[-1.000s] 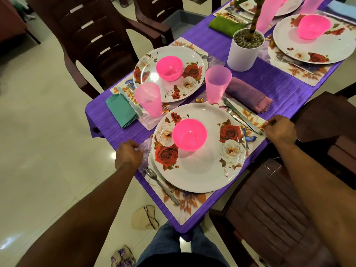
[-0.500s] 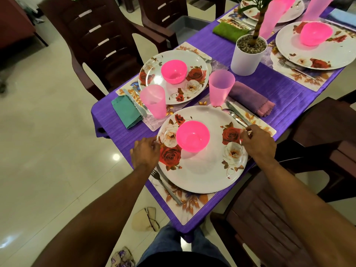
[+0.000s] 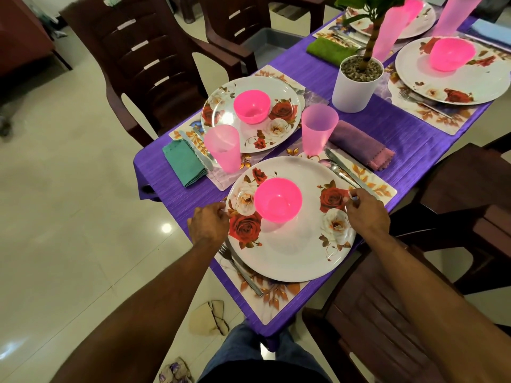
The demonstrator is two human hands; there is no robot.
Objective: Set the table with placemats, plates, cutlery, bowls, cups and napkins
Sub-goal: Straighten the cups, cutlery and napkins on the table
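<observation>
Near placemat (image 3: pixel 272 295): its corner hangs past the near bench edge, with little purple cloth showing beyond it; any pull towards the body risks tipping the setting off
Fork (image 3: pixel 240 268): lies on the placemat just left of the near plate, tines under the left wrist, handle pointing at the near edge
Left hand (image 3: pixel 210 226): fingers curled at the plate's left rim, seemingly pinching it; the fingertips are hidden, so the grip is a judgement
Right hand (image 3: pixel 366 212): fingers bent at the right rim, thumb and forefinger closed on the rim or on a cutlery handle; I cannot tell which
Near plate (image 3: pixel 290 258): sits on the placemat, its near rim close to the bench edge
Near bowl (image 3: pixel 278 199): loose on the plate, off-centre towards the far side
Step in hand: likely squaring the plate on its mat; best done with both hands level, sliding rather than lifting so the bowl does not skate, and nudging away from the body
Knife and spoon (image 3: pixel 343 170): just beside the right rim; a rightward push would knock them
Cup (image 3: pixel 319 128): stands just past the far rim, little room there
Second cup (image 3: pixel 222 147): near the far left rim
Purple napkin (image 3: pixel 360 145): right of the cup
Open room: a bare strip of bench (image 3: pixel 179 194) to the left; chair (image 3: pixel 387 313) close on the right
Farther settings: already laid, around a white plant pot (image 3: pixel 355 89)
</observation>
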